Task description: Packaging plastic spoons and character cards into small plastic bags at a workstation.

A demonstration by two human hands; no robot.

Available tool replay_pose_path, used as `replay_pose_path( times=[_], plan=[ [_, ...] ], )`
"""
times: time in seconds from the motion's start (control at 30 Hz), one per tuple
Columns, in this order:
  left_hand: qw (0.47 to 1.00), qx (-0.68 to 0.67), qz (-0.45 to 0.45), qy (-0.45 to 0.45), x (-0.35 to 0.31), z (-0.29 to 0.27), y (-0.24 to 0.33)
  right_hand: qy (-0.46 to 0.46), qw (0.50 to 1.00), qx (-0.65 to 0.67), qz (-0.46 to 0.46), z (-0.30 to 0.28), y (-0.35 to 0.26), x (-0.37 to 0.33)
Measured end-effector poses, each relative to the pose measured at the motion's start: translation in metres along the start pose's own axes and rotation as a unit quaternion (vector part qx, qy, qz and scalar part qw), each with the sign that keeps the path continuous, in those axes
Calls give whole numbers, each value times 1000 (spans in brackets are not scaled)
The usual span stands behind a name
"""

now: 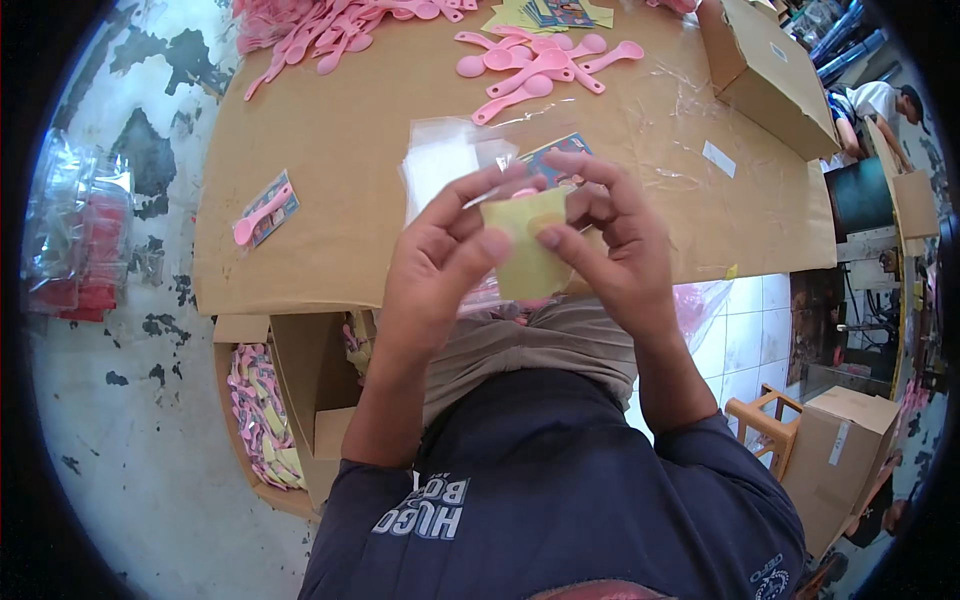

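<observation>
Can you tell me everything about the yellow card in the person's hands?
The yellow card is pale, plain on the side we see, and roughly rectangular. It looks like thin paper or card. It is raised near the front edge of the brown-topped table, face toward the camera, between the left hand and right hand. Both thumbs overlap its front. A bit of pink shows at its top edge; its back is hidden.

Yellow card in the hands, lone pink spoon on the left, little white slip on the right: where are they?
Yellow card (pixel 530 265): head view, lower part of its face.
Pink spoon (pixel 267 211): head view, on its handle.
White slip (pixel 719 159): head view, its middle.
</observation>
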State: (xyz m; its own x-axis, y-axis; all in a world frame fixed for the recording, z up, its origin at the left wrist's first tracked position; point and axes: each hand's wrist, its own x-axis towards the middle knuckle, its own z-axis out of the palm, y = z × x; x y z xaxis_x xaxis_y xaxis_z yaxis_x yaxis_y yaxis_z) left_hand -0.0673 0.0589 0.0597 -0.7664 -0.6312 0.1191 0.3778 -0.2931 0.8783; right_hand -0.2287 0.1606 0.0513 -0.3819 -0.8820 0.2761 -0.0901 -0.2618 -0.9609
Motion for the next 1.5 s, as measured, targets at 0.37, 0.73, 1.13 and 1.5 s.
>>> replay_pose_path(
  times=[0.37,0.73,1.13,1.5],
  plan=[
    [981,135,-83,109,-11,24,6,134,933,-287,-168,-3,3,5],
    [898,425,79,81,-18,29,-14,162,842,-401,-323,12,-1,20],
    [878,474,65,25,-14,33,-3,135,895,-322,-278,-4,3,26],
    [926,375,-2,48,-17,23,-8,130,915,-277,-264,-35,-9,22]
  ],
)
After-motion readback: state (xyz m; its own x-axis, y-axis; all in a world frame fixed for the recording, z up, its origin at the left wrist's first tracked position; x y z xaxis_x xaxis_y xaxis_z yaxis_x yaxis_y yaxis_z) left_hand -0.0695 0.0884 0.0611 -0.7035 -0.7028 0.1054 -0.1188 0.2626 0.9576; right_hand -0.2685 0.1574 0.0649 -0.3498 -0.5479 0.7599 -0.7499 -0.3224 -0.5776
